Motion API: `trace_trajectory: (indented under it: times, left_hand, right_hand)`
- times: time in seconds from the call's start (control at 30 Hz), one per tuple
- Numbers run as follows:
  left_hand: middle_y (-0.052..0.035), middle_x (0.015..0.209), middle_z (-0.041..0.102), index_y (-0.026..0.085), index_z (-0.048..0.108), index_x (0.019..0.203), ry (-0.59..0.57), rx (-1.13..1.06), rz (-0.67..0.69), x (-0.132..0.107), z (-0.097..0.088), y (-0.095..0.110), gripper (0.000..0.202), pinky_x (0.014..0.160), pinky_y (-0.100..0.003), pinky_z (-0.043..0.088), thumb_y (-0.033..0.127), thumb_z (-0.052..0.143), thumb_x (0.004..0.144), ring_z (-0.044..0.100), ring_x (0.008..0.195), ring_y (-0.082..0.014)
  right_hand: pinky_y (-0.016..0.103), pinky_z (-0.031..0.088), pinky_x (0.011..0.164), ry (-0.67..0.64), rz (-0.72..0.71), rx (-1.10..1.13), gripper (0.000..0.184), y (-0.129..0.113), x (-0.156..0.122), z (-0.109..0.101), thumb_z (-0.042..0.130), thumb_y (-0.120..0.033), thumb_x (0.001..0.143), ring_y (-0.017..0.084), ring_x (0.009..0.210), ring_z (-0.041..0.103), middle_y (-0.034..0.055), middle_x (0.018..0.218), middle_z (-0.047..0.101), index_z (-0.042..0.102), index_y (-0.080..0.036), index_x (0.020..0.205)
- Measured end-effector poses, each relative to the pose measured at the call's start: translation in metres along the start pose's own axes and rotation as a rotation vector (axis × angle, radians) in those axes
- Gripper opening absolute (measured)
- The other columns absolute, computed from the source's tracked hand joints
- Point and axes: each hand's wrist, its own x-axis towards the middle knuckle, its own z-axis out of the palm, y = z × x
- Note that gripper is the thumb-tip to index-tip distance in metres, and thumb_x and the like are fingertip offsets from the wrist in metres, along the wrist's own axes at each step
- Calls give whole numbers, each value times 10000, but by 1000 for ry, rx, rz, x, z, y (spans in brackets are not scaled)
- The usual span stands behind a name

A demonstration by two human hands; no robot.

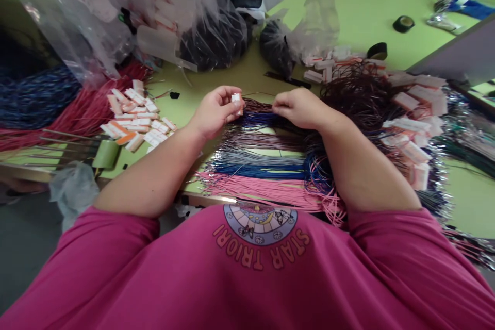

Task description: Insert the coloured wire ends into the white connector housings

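My left hand (215, 110) is closed, pinching a small white tag (235, 98) with a thin brown cord running to the right. My right hand (299, 107) is closed above the dark cords and pinches that same thin cord (258, 95). Below both hands lie rows of coloured cords (263, 165): brown, blue, grey, blue and pink, spread flat on the green table (359, 15). My pink shirt fills the bottom of the view.
A heap of white and orange tags (135, 116) lies left of my hands, beside red cords (83, 108). Plastic bags of dark cords (216, 36) stand behind. Tagged cords (410, 118) pile up at right. Two tape rolls (403, 23) sit far back.
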Motion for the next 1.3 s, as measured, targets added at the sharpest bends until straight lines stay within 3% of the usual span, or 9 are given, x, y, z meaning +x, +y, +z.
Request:
trace_trajectory:
  times: [0.13,0.3,0.4,0.5,0.67,0.8,0.97,1.1,1.3]
  left_hand:
    - [-11,906,703,181,628,1098,-31,-5,13,1,-2,-2,288,692,-201,576,104,718,835,700,791,-94]
    - [-14,917,706,188,624,1108,-41,15,45,3,-5,-5,292,706,-219,595,133,727,841,711,802,-102]
    - [-18,916,706,187,620,1106,-37,27,49,3,-6,-5,291,726,-239,614,133,724,840,715,814,-110]
    - [-23,932,707,191,612,1108,-36,30,38,1,-5,-3,292,741,-253,629,135,714,841,717,831,-116]
    - [-22,962,706,195,611,1127,-75,64,41,-3,-2,-1,333,708,-242,612,178,738,820,703,798,-108]
    - [-18,944,702,190,613,1114,-94,77,57,-4,-1,0,332,687,-231,584,179,743,809,681,753,-96]
    - [-30,969,716,200,624,1109,-124,57,43,-10,2,1,351,674,-241,579,194,764,787,680,771,-110]
    - [-16,920,710,202,621,1091,-232,-27,-11,-16,5,0,423,678,-259,590,232,835,727,676,749,-115]
    - [10,890,711,202,630,1058,-324,-150,-101,-20,8,3,489,696,-272,619,243,928,673,669,705,-96]
  right_hand:
    - [341,443,849,278,27,157,342,7,4,1,483,-255,982,212,917,639,96,1028,777,795,-140,1061]
    - [303,432,749,-178,-247,278,236,19,-11,-19,649,-363,913,150,748,599,0,781,733,813,-195,894]
    - [296,436,731,-251,-309,305,261,19,-26,-38,679,-431,904,138,725,610,-25,783,746,843,-236,961]
    - [297,443,741,-197,-287,237,275,4,-34,-44,644,-397,928,144,750,637,-15,825,770,853,-239,1013]
    - [319,417,760,-96,-126,-153,347,-35,-28,-19,535,-253,977,204,864,695,81,1004,818,831,-220,1157]
    - [336,407,773,-85,1,-343,360,-34,-32,-20,498,-189,968,247,913,702,136,1032,812,839,-192,1084]
    - [317,419,815,-5,-207,-43,319,-30,-45,-39,541,-200,915,198,869,669,54,972,804,836,-212,1034]
    - [286,400,759,-18,-401,219,236,-42,-37,-19,571,-210,879,150,756,618,13,832,765,806,-203,908]
    - [289,416,767,352,-190,393,296,-38,-19,11,508,-263,939,167,795,610,57,895,767,778,-151,985]
